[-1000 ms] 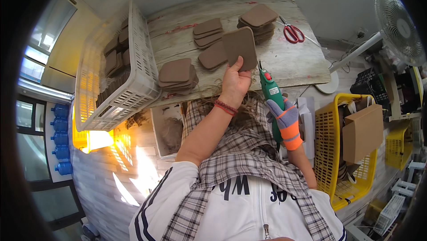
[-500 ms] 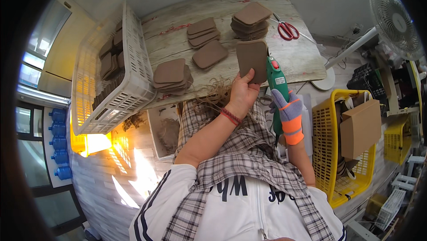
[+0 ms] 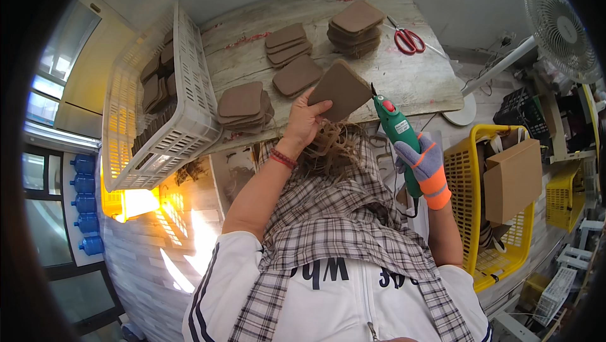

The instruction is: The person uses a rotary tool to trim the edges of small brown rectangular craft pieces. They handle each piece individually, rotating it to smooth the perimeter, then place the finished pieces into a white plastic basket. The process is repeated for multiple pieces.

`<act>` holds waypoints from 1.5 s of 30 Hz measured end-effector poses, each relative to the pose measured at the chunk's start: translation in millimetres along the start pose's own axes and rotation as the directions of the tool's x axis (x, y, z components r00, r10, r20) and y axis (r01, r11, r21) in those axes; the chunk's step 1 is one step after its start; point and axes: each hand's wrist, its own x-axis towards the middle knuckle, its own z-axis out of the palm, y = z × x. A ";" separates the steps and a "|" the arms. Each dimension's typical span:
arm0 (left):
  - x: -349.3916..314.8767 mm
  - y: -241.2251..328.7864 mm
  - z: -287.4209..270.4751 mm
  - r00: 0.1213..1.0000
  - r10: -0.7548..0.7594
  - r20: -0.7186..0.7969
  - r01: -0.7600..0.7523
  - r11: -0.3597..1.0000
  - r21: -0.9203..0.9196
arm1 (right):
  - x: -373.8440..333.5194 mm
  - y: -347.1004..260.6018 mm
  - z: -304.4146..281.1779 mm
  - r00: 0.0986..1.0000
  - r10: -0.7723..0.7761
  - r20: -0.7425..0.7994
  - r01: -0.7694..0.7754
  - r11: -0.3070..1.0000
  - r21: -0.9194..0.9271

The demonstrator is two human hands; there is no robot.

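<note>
Bare and closed, my left hand (image 3: 305, 117) pinches a brown rounded-corner pad (image 3: 341, 92) by its lower left edge, tilted above the table's front edge. My right hand (image 3: 419, 158), in a grey and orange glove, grips a green corded power tool (image 3: 396, 125) with a red switch. The tool's dark pointed tip is close to the pad's right corner; whether it touches I cannot tell. Curly brown trimmings (image 3: 334, 146) lie on the checked apron in my lap. A single brown pad (image 3: 297, 76) rests on the table just beyond my left hand.
Pad stacks stand on the worn table (image 3: 243, 17), one tall stack (image 3: 355, 26) at the back. Red-handled scissors (image 3: 409, 41) lie at the right. A white crate (image 3: 189, 99) with pads is at the left, a yellow basket (image 3: 464, 216) at the right, and a fan (image 3: 560, 29) beyond.
The held pad has moved left and turned, a corner now facing the tool. My right hand has shifted slightly right and down, tilting the tool and bringing its tip into sight.
</note>
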 end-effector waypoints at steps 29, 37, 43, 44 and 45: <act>-30.0 60.9 -36.1 0.979 -0.204 0.004 0.145 0.708 0.691 | -2.2 11.8 13.5 0.958 0.138 0.251 -0.120 0.989 -0.086; -30.2 61.2 -39.4 0.989 -0.149 -0.003 0.119 0.776 0.620 | -3.2 19.2 16.0 0.951 0.159 0.265 -0.094 0.966 -0.242; -32.5 57.9 -36.6 0.981 -0.192 0.013 0.132 0.722 0.679 | -4.2 13.1 23.8 0.948 0.124 0.293 -0.045 0.964 -0.261; -32.8 57.0 -35.9 0.979 -0.205 0.017 0.137 0.711 0.690 | -3.0 16.0 24.7 0.947 0.109 0.301 -0.034 0.969 -0.243; -33.3 56.2 -35.4 0.976 -0.218 0.021 0.142 0.699 0.701 | -1.2 21.8 26.1 0.946 0.095 0.309 -0.024 0.974 -0.226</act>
